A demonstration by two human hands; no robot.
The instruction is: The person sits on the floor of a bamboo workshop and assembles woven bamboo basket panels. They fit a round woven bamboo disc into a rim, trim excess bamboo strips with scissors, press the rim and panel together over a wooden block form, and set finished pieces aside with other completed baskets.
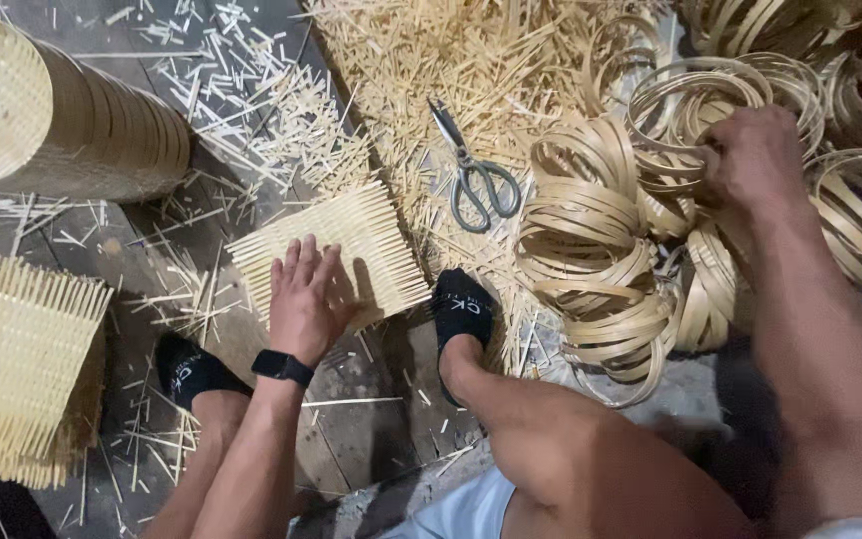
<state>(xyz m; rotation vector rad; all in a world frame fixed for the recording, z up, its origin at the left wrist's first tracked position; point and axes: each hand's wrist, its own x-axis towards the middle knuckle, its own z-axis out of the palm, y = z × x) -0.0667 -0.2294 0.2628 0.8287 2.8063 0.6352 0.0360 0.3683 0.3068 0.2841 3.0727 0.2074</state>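
Wooden floor (371, 439) under bamboo offcuts (421, 70), scissors (476, 175)

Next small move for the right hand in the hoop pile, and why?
Probably lift one bamboo hoop free of the pile and carry it toward the woven mat. The right hand is already closed on the hoops, while the left hand lies flat on the mat, pinning it to the floor.
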